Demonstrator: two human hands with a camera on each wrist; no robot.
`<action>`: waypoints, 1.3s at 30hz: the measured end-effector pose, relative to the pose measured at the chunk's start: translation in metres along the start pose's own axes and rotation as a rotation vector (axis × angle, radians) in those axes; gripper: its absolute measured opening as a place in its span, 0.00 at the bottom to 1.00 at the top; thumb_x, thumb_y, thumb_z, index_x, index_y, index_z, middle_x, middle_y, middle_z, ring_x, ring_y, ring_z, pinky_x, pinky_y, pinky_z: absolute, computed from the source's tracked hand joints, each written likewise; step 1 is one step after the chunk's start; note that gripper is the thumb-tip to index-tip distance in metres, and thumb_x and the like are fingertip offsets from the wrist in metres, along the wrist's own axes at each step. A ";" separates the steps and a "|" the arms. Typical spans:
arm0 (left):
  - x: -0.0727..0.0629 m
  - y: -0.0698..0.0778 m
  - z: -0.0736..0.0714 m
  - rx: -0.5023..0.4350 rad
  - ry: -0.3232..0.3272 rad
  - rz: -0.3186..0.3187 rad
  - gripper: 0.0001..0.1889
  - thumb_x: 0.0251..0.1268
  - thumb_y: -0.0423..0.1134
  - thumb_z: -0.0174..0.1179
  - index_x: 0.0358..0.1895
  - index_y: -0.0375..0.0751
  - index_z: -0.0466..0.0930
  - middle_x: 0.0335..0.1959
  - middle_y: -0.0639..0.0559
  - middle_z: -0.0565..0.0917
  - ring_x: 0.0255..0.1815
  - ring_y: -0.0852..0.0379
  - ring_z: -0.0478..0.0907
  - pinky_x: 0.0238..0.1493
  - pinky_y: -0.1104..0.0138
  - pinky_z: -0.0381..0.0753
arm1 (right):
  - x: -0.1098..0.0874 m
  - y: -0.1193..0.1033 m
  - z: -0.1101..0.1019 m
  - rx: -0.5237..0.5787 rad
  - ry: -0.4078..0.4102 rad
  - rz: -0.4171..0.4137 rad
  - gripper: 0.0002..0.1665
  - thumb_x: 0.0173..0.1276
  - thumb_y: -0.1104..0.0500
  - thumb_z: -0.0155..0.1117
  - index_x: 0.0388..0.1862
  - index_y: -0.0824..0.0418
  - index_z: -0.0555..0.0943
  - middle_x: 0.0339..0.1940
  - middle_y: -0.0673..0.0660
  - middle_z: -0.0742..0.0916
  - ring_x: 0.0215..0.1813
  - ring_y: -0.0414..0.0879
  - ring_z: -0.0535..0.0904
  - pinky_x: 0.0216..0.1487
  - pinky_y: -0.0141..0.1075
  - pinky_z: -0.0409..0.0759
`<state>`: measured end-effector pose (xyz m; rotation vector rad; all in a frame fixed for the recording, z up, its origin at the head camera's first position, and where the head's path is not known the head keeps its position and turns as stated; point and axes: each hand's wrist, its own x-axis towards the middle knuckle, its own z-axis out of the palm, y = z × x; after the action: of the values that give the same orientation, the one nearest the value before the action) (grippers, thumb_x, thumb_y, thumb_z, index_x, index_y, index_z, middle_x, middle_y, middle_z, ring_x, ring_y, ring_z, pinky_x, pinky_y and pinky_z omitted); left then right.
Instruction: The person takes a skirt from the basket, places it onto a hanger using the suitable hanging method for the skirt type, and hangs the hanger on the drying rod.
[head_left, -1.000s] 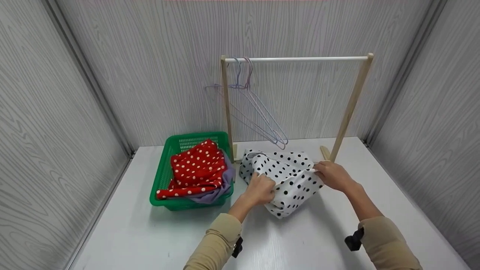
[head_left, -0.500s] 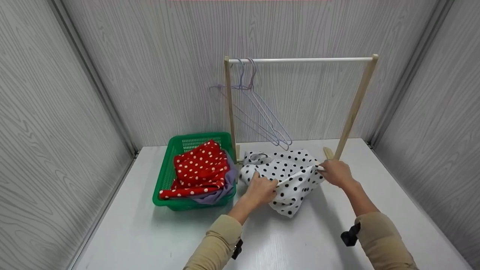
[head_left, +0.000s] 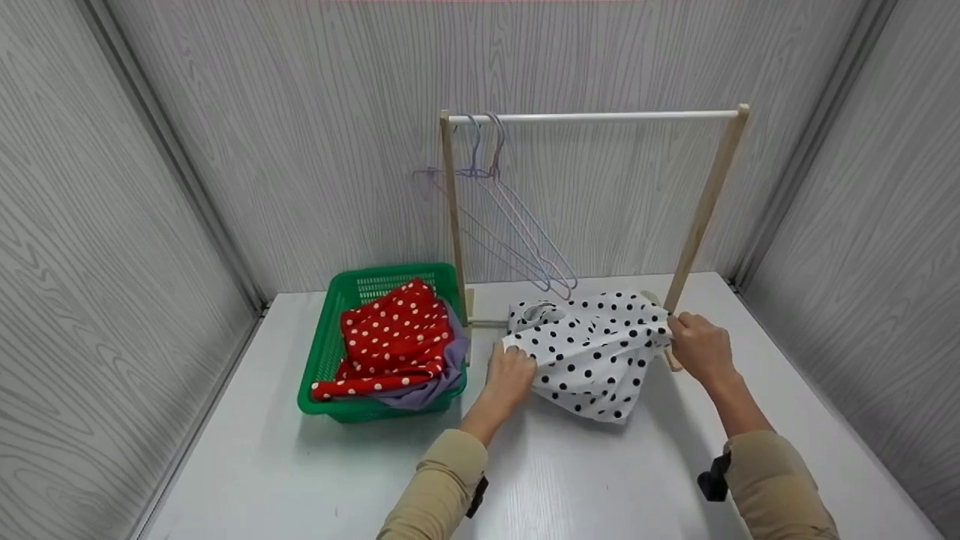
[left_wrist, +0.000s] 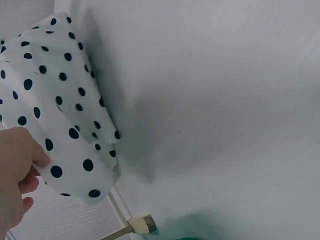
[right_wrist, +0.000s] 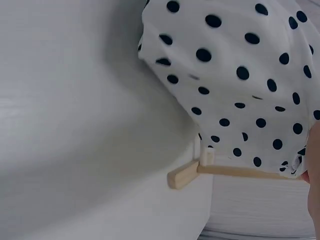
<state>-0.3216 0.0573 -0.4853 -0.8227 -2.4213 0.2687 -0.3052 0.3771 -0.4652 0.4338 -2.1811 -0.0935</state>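
Observation:
A white cloth with black polka dots (head_left: 592,360) is stretched between both hands over the table, its lower corner hanging toward the front. My left hand (head_left: 510,375) pinches its left edge, thumb and fingers closed on the fabric; the left wrist view shows the same left hand (left_wrist: 17,170) at the edge. At the opposite side my right hand (head_left: 701,346) grips a bunched corner. In the right wrist view the right hand (right_wrist: 314,170) shows only in part, at the frame's edge. Folds at the cloth's far left form a loop.
Left of the cloth stands a green basket (head_left: 319,375) with a red polka-dot cloth (head_left: 397,330) and a purple cloth (head_left: 427,390) in it. Behind, a wooden rack with a white rail (head_left: 600,117) bears several wire hangers (head_left: 517,225) at its left end. Walls enclose the table (head_left: 375,480).
My right hand has moved to the right, pulling the cloth's corner along. The left hand has shifted slightly left, and the cloth is now stretched wider and flatter.

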 end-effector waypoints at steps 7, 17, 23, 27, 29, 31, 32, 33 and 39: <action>0.017 -0.020 -0.015 0.102 0.272 -0.066 0.11 0.56 0.35 0.54 0.18 0.44 0.80 0.18 0.53 0.76 0.23 0.57 0.74 0.31 0.63 0.66 | -0.040 -0.003 0.006 0.048 -0.083 -0.130 0.05 0.42 0.74 0.61 0.22 0.70 0.76 0.16 0.61 0.75 0.15 0.55 0.72 0.09 0.42 0.65; 0.015 -0.031 -0.034 0.166 0.415 0.006 0.13 0.54 0.32 0.51 0.13 0.45 0.71 0.15 0.54 0.70 0.22 0.57 0.68 0.35 0.61 0.65 | -0.055 -0.039 0.015 0.083 -0.380 -0.111 0.05 0.43 0.70 0.67 0.20 0.66 0.79 0.17 0.55 0.77 0.16 0.47 0.71 0.15 0.39 0.69; 0.005 -0.034 -0.025 0.157 0.392 -0.009 0.13 0.52 0.33 0.52 0.12 0.45 0.71 0.13 0.54 0.69 0.22 0.56 0.68 0.32 0.60 0.65 | -0.050 -0.033 0.012 0.148 -0.503 0.157 0.04 0.47 0.69 0.68 0.25 0.66 0.82 0.21 0.56 0.76 0.21 0.49 0.72 0.19 0.42 0.71; -0.003 -0.036 -0.020 0.138 0.346 -0.028 0.10 0.50 0.33 0.55 0.13 0.44 0.74 0.14 0.53 0.72 0.23 0.56 0.70 0.34 0.60 0.66 | -0.050 -0.021 0.008 0.208 -0.513 0.294 0.04 0.52 0.65 0.67 0.28 0.66 0.84 0.27 0.58 0.80 0.30 0.55 0.76 0.24 0.46 0.74; -0.006 -0.036 -0.019 0.129 0.305 -0.038 0.08 0.47 0.33 0.58 0.14 0.43 0.76 0.14 0.53 0.74 0.23 0.55 0.71 0.35 0.59 0.66 | -0.046 -0.014 0.005 0.253 -0.486 0.374 0.06 0.54 0.64 0.67 0.30 0.66 0.84 0.31 0.60 0.82 0.33 0.57 0.77 0.29 0.49 0.75; -0.009 -0.035 -0.016 0.122 0.256 -0.048 0.07 0.45 0.35 0.61 0.15 0.43 0.76 0.15 0.52 0.75 0.23 0.55 0.72 0.36 0.58 0.67 | -0.037 -0.008 0.002 0.308 -0.432 0.455 0.07 0.56 0.63 0.66 0.32 0.67 0.84 0.35 0.62 0.83 0.37 0.59 0.77 0.34 0.52 0.75; -0.010 -0.033 -0.015 0.117 0.232 -0.052 0.07 0.45 0.35 0.62 0.14 0.43 0.76 0.14 0.52 0.75 0.23 0.55 0.73 0.38 0.57 0.68 | -0.031 -0.006 0.000 0.335 -0.393 0.492 0.07 0.57 0.63 0.65 0.33 0.67 0.84 0.36 0.63 0.84 0.39 0.60 0.78 0.36 0.53 0.75; -0.011 -0.031 -0.014 0.107 0.203 -0.055 0.08 0.44 0.36 0.63 0.14 0.43 0.76 0.14 0.52 0.76 0.23 0.55 0.74 0.38 0.56 0.68 | -0.024 -0.003 -0.002 0.362 -0.353 0.526 0.08 0.57 0.64 0.65 0.34 0.68 0.83 0.36 0.64 0.84 0.39 0.61 0.78 0.37 0.54 0.74; -0.013 -0.015 -0.003 -0.035 0.026 -0.134 0.10 0.46 0.36 0.63 0.13 0.46 0.74 0.12 0.54 0.75 0.19 0.56 0.74 0.32 0.60 0.67 | 0.022 0.004 -0.021 0.410 -0.162 0.550 0.08 0.58 0.65 0.65 0.35 0.69 0.83 0.32 0.66 0.84 0.37 0.62 0.78 0.36 0.55 0.73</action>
<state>-0.3194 0.0375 -0.4832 -0.6705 -2.4497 0.1639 -0.3021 0.3748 -0.4348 0.0345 -2.4037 0.6469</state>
